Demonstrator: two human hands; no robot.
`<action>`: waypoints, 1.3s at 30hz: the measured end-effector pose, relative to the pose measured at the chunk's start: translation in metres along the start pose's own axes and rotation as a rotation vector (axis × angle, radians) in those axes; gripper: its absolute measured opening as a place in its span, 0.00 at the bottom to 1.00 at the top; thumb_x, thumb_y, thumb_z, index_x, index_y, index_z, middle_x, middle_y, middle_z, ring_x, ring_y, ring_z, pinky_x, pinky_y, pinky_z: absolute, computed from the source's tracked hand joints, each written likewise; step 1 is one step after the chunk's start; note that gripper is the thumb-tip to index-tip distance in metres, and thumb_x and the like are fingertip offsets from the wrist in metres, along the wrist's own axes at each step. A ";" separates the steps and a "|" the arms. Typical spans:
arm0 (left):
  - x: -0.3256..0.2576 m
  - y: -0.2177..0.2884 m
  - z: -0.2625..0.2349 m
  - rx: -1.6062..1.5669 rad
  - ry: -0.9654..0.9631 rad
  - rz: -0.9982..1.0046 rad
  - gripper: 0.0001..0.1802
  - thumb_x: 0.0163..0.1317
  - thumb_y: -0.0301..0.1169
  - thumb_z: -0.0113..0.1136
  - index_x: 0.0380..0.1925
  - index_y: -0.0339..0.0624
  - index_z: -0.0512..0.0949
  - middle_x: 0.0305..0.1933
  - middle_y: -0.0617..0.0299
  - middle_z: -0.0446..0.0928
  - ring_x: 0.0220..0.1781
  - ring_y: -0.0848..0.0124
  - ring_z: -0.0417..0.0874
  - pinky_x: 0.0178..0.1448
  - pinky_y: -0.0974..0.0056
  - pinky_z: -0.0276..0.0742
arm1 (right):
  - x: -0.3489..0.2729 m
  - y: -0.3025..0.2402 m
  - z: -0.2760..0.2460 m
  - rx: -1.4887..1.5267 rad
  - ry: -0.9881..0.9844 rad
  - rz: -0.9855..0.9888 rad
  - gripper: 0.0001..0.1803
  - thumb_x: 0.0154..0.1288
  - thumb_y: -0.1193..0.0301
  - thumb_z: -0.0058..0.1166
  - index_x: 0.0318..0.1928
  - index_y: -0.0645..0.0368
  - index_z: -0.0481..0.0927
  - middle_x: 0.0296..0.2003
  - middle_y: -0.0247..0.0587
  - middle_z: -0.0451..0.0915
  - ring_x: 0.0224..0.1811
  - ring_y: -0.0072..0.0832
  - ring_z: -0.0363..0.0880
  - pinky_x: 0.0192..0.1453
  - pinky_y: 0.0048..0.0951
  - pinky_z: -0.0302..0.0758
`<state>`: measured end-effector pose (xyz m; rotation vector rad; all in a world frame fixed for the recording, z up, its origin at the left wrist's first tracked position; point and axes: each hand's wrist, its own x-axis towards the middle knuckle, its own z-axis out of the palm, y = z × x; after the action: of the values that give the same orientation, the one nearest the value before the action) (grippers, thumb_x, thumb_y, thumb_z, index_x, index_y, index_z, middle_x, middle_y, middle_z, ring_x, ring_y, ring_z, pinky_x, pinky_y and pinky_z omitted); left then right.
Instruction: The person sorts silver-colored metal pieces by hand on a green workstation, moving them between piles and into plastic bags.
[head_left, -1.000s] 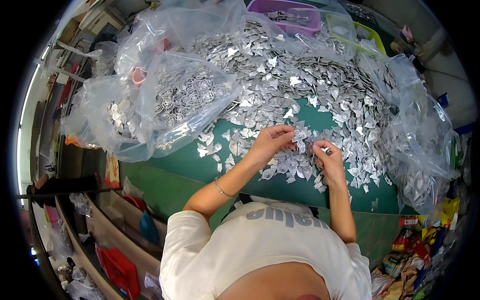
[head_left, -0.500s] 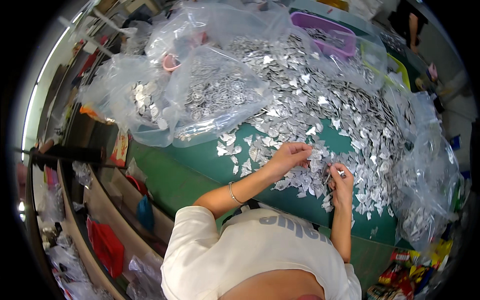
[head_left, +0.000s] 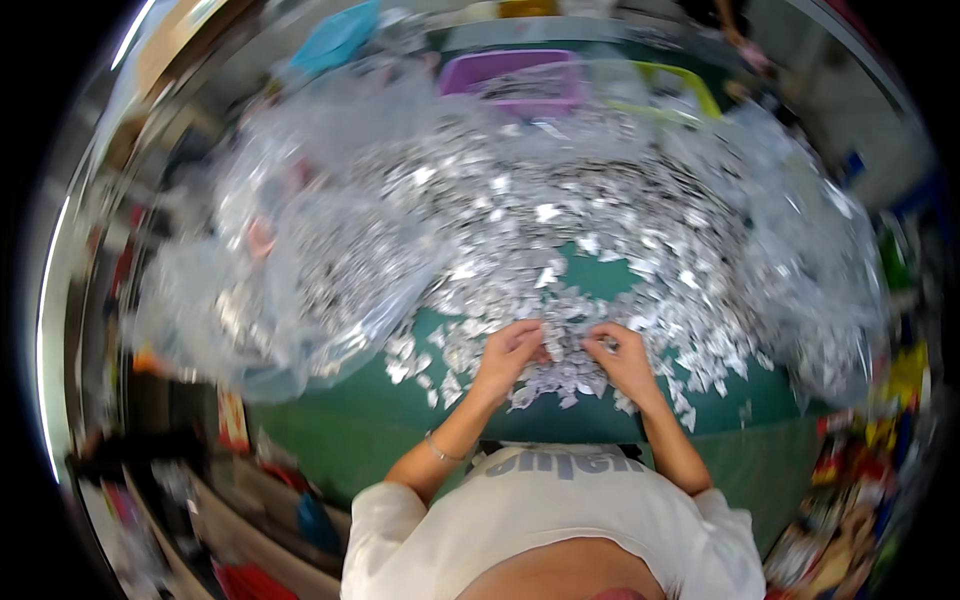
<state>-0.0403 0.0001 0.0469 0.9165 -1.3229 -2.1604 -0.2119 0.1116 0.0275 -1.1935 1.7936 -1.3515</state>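
Ref. landmark: purple bin (head_left: pixel 545 106). I have L hand (head_left: pixel 512 354) and R hand (head_left: pixel 622 358) facing each other on the near side of the bin, over the green worktop (head_left: pixel 600 278). Metal pcs (head_left: pixel 562 379) lie btwn both hands, w/ the main spread running up toward the bin. Grip, L + R: fingers bent, tips close to pcs; blurred, so can't tell if either is clamped. Step (my est.): fingertip handling of small pcs. Next move calls for light pinch, steady wrists.
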 end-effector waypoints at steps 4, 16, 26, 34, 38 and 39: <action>-0.002 -0.001 0.003 0.061 -0.012 0.060 0.14 0.61 0.25 0.53 0.45 0.29 0.71 0.32 0.56 0.78 0.31 0.70 0.81 0.38 0.69 0.77 | -0.001 -0.019 -0.001 -0.330 0.072 -0.056 0.11 0.55 0.68 0.58 0.36 0.62 0.80 0.34 0.45 0.79 0.36 0.41 0.78 0.40 0.33 0.73; 0.001 -0.002 0.044 0.197 -0.140 0.138 0.10 0.61 0.22 0.52 0.42 0.30 0.73 0.34 0.57 0.78 0.33 0.72 0.81 0.40 0.72 0.76 | -0.017 -0.035 -0.024 0.034 0.057 0.038 0.13 0.54 0.65 0.59 0.35 0.62 0.78 0.27 0.45 0.79 0.26 0.32 0.77 0.33 0.29 0.72; -0.002 -0.014 0.031 0.239 -0.194 0.107 0.12 0.63 0.23 0.51 0.45 0.31 0.73 0.40 0.58 0.77 0.40 0.74 0.79 0.47 0.71 0.73 | 0.000 -0.114 -0.220 -1.063 0.995 -0.165 0.06 0.56 0.71 0.56 0.35 0.58 0.80 0.32 0.44 0.79 0.31 0.43 0.78 0.35 0.35 0.73; -0.007 -0.012 0.033 0.582 -0.150 0.334 0.12 0.60 0.21 0.52 0.44 0.33 0.74 0.39 0.58 0.78 0.42 0.72 0.79 0.48 0.70 0.73 | -0.035 -0.109 -0.186 -0.230 0.661 0.047 0.08 0.61 0.71 0.53 0.35 0.63 0.81 0.22 0.32 0.76 0.26 0.15 0.72 0.31 0.18 0.68; 0.000 0.000 0.050 0.966 -0.076 0.670 0.15 0.52 0.20 0.57 0.42 0.36 0.74 0.49 0.51 0.72 0.54 0.56 0.72 0.58 0.58 0.66 | -0.039 -0.049 -0.164 -0.326 0.349 0.165 0.08 0.60 0.71 0.52 0.35 0.61 0.81 0.25 0.38 0.78 0.27 0.28 0.76 0.32 0.27 0.70; 0.004 0.001 0.056 1.048 -0.045 0.767 0.16 0.51 0.20 0.58 0.42 0.37 0.74 0.52 0.50 0.71 0.57 0.52 0.70 0.60 0.55 0.64 | -0.037 -0.024 -0.157 -0.424 0.383 0.078 0.07 0.60 0.71 0.53 0.35 0.61 0.81 0.27 0.41 0.79 0.29 0.34 0.78 0.33 0.32 0.71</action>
<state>-0.0841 0.0310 0.0642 0.4947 -2.3699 -0.8475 -0.3229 0.2096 0.0967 -1.1047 2.4667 -1.2528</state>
